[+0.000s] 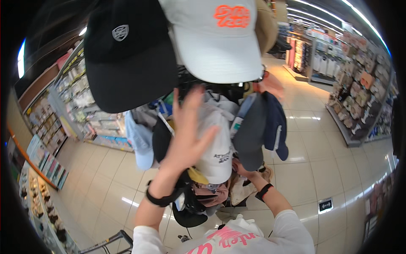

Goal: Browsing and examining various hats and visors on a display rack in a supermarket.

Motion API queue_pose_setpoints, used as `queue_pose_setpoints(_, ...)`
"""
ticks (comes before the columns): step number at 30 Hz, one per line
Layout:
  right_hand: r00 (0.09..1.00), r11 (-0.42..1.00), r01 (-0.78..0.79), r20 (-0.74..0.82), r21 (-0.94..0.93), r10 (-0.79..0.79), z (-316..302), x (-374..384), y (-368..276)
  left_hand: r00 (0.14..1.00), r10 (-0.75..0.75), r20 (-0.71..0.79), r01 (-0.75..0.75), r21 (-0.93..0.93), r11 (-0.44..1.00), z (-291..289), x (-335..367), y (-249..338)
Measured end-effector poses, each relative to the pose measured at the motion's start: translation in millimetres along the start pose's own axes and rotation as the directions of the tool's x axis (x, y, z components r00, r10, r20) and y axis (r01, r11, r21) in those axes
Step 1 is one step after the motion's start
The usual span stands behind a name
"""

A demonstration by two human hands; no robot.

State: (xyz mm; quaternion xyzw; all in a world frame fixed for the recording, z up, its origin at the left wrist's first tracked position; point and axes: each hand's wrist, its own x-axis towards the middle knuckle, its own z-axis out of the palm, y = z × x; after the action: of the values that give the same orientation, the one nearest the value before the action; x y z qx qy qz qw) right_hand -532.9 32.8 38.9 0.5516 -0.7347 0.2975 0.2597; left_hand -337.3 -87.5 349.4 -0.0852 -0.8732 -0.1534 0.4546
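Note:
In front of me stands a rack hung with several caps. My left hand [189, 131] is raised before its middle tier, slightly blurred, fingers spread and holding nothing. Just right of it hangs a white cap [215, 165] with dark lettering, partly covered by that hand. Lower down, my right hand [242, 168] reaches in under a dark grey cap [250, 139], near a beige hat [242, 190]; its fingers are hidden. Above hang a large black cap [131, 72] with a small shield emblem and a white cap [218, 51] with orange lettering.
A light blue cap [140, 139] and a navy cap [275, 127] hang at the rack's sides. Stocked shelves [97, 114] line the left. A display of slippers [359, 93] stands to the right on the tiled floor [304, 178]. A dark cart handle [114, 241] shows at lower left.

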Motion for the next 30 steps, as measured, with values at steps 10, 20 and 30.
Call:
queue_pose_setpoints(10, 0.983, 0.965, -0.110, -0.115, 0.238, 0.140, 30, -14, 32, 0.988, 0.043, -0.148, -0.057, -0.091, 0.994, 75, 24, 16)
queue_pose_setpoints(20, 0.995, 0.996, -0.094, 0.020, -0.007, 0.095, 20, -3, 7, 0.937, 0.092, -0.336, -0.122, -0.069, 0.990, 144, 46, 33)
queue_pose_setpoints(30, 0.993, 0.995, -0.100, 0.061, -0.027, 0.102, 13, -19, -3, 0.913, 0.104, -0.395, -0.146, -0.077, 0.986, 159, 43, 17)
